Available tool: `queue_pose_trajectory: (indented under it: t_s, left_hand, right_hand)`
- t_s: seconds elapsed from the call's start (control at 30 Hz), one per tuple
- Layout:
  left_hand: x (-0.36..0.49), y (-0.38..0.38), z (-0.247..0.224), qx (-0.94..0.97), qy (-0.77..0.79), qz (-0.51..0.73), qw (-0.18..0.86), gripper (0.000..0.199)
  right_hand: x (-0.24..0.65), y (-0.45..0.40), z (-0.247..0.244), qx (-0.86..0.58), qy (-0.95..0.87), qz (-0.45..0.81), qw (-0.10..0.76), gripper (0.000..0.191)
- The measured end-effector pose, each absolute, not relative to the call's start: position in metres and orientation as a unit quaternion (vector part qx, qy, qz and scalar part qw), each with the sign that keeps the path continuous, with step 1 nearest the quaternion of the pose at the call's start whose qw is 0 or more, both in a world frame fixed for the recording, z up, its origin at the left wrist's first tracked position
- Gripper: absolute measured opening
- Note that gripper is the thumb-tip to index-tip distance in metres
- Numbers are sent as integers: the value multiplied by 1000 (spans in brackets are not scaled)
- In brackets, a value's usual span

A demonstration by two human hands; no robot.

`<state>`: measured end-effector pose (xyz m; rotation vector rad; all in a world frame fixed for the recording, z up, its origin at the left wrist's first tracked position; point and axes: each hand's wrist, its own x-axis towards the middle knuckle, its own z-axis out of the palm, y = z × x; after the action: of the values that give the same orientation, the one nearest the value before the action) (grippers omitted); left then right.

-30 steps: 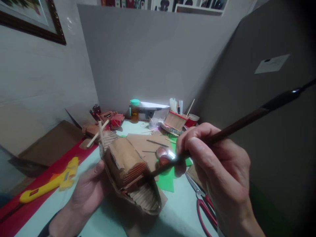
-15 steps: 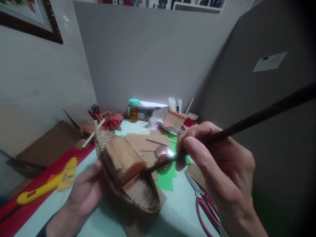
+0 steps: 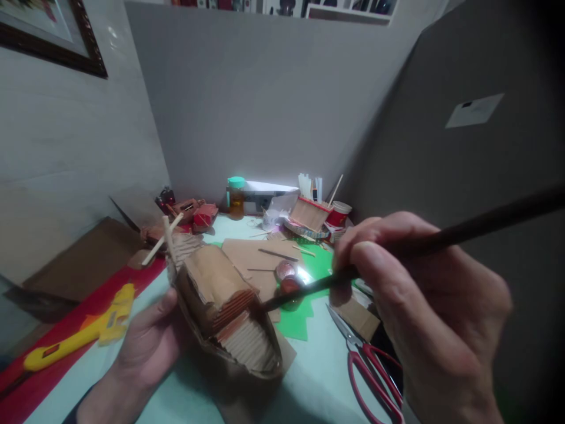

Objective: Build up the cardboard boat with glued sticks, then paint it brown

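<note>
My left hand (image 3: pixel 152 344) is closed round the left side of a cardboard boat (image 3: pixel 247 344), its fingers partly hidden beneath. The boat has a raised box-like cabin (image 3: pixel 216 274) with a brown-painted corrugated end, and crossed sticks (image 3: pixel 169 238) at its far end. Between the thumb and fingers of my right hand (image 3: pixel 419 306) is a long dark brush (image 3: pixel 318 287). The brush tip meets the boat's inner right wall beside the cabin. Just behind the tip is a small jar of reddish-brown paint (image 3: pixel 291 287).
Red-handled scissors (image 3: pixel 371 365) lie at the right, near a cardboard piece (image 3: pixel 359 318). A yellow glue gun (image 3: pixel 75 341) is at the left. Green sheets (image 3: pixel 293 321), a teal-lidded jar (image 3: pixel 236 200), a red cup (image 3: pixel 339 213) and red-brown models (image 3: pixel 189 215) stand farther back.
My right hand has moved right and come nearer, sliding back along the brush, whose rear end now sits lower. The brush tip stays at the boat's inner wall.
</note>
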<state>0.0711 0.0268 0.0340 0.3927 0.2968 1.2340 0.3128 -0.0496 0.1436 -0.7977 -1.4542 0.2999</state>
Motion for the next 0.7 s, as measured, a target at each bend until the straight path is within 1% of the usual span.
queue_pose_trajectory:
  t_s: [0.1, 0.27, 0.33, 0.43, 0.57, 0.7]
  left_hand:
    - [71, 26, 34, 181, 149, 573, 786, 31]
    - [70, 26, 29, 171, 169, 579, 779, 34]
    - [69, 27, 26, 164, 178, 585, 775, 33]
    - [66, 27, 22, 149, 193, 592, 768, 30]
    - [63, 25, 22, 126, 217, 597, 762, 28]
    - [65, 25, 24, 101, 237, 603, 755, 29]
  right_hand:
    - [308, -53, 147, -352, -563, 175, 727, 17]
    - [304, -48, 144, -313, -563, 223, 731, 15]
    - [303, -46, 141, -307, -582, 236, 715, 15]
    - [303, -44, 137, -298, -635, 246, 669, 16]
    - [304, -42, 138, -316, -685, 194, 628, 18]
    - [303, -43, 139, -333, -700, 149, 615, 16]
